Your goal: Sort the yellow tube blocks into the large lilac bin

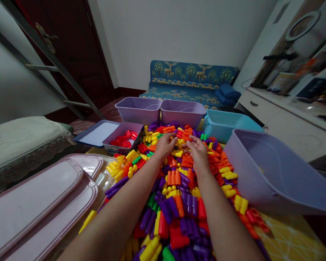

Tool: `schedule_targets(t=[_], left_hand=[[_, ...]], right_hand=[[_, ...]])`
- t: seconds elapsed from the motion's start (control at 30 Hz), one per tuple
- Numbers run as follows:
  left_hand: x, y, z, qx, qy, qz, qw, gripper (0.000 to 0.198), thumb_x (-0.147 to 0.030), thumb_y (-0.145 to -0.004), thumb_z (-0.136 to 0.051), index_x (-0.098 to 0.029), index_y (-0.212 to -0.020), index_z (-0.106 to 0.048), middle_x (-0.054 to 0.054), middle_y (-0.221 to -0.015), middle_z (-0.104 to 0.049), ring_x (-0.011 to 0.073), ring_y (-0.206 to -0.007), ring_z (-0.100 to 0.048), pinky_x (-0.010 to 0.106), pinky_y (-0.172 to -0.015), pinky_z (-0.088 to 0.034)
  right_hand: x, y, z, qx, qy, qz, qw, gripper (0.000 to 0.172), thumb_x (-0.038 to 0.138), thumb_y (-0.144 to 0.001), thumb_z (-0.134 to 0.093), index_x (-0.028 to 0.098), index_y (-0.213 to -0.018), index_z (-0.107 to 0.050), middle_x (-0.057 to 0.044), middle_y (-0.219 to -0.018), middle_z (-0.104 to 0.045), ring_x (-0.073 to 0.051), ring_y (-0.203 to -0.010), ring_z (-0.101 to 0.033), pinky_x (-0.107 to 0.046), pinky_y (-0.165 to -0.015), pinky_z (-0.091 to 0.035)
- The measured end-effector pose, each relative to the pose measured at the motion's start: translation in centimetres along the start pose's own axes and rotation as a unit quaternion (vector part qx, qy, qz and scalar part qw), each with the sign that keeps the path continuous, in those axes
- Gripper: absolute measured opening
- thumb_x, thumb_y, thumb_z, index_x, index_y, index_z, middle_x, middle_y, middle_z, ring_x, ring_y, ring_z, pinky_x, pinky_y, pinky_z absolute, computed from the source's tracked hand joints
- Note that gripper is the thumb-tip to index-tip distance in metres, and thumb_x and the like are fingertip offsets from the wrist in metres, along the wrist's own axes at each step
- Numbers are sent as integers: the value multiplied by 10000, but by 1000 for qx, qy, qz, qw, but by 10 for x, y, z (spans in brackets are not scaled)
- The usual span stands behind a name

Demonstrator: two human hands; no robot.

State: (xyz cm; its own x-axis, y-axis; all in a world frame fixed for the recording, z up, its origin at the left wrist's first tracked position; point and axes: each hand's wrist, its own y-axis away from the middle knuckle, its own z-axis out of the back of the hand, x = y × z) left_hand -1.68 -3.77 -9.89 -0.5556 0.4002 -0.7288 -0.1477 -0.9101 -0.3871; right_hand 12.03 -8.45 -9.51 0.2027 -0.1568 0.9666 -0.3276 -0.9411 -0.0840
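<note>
A large heap of plastic toy building pieces (174, 177) in red, orange, yellow, purple and green covers the middle of the table. Over the far part of this heap, my left hand (165, 144) reaches in with its fingers pointing right, thumb and fingers apart. Just to its right, my right hand (197, 149) is low over orange and yellow pieces, its fingers spread and bent. Nothing shows clearly held in either hand. Many pieces are tube-shaped and joined side by side, such as the orange block (174, 178) between my forearms.
Two purple bins (141, 111) stand behind the heap, with a turquoise bin (228, 125) and a large lilac bin (271, 174) rightward. A tin box (111, 149) holding red pieces is on the left. Pale lids (38, 206) lie front left. A blue sofa (184, 95) stands beyond.
</note>
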Motion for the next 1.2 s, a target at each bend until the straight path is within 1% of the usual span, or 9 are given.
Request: schedule_targets(t=[0.17,0.23,0.4,0.5,0.63,0.73,0.9,1.07,1.2], left_hand=[[-2,3,1,128,-66,-21,989,391,-341,-831,-554,-190,-1176,-659,54,-1077,-715,202,-959,-641,275,-845,-482],[-4,4,2,146,-82,-15,986,351,-335,-821,-550,-207,-1116,-690,32,-996,-728,189,-890,-649,257,-782,-488],[-4,4,2,138,-80,-17,987,274,-291,-789,-561,-235,-999,-727,0,-930,-718,156,-836,-636,222,-736,-472],[-2,4,0,137,-82,-13,987,272,-304,-789,-564,-247,-996,-731,-1,-949,-717,158,-849,-636,229,-755,-470],[-1,4,-1,126,-86,-6,988,264,-301,-798,-559,-250,-992,-732,-3,-947,-721,155,-852,-639,228,-766,-473],[-3,5,-1,117,-92,-1,989,268,-296,-809,-551,-265,-1005,-730,-9,-966,-723,155,-878,-640,226,-777,-475],[-2,5,-2,118,-92,3,989,263,-307,-805,-556,-269,-1000,-728,-10,-951,-725,157,-867,-642,231,-755,-474],[1,5,-4,121,-86,-2,989,254,-313,-809,-558,-257,-994,-722,-6,-959,-721,165,-879,-645,244,-771,-479],[0,7,-5,98,-105,2,990,464,-332,-808,-576,-252,-1265,-572,29,-1115,-673,189,-987,-626,276,-855,-478]], right_hand=[[0,0,1,7,9,-1,1000,477,372,-641,-732,177,-1055,-595,8,-740,-645,-174,-736,-669,-229,-555,-499],[-1,1,0,4,11,3,1000,470,370,-642,-728,174,-1048,-594,7,-743,-641,-176,-749,-669,-229,-562,-499],[0,-1,-3,-7,26,20,999,473,361,-632,-713,167,-1045,-586,-11,-777,-643,-177,-741,-660,-237,-558,-503],[10,-16,-8,-8,69,37,997,471,339,-633,-683,153,-1055,-586,-17,-773,-633,-178,-722,-645,-254,-555,-513],[29,-54,-23,-5,152,62,986,476,277,-666,-623,120,-1113,-577,-35,-792,-628,-190,-727,-638,-322,-611,-547],[41,-88,-42,4,200,114,973,467,224,-659,-600,120,-1114,-576,-71,-913,-647,-211,-838,-639,-385,-727,-560],[44,-133,-68,-25,266,186,946,597,182,-638,-607,154,-1225,-502,-93,-1075,-616,-233,-982,-598,-418,-803,-546],[35,-150,-72,-30,250,89,964,563,121,-588,-624,145,-1145,-547,-41,-866,-607,-202,-748,-613,-400,-653,-575],[31,-149,-69,-39,234,64,969,625,73,-565,-610,147,-1184,-556,-3,-780,-592,-156,-608,-589,-375,-611,-575]])
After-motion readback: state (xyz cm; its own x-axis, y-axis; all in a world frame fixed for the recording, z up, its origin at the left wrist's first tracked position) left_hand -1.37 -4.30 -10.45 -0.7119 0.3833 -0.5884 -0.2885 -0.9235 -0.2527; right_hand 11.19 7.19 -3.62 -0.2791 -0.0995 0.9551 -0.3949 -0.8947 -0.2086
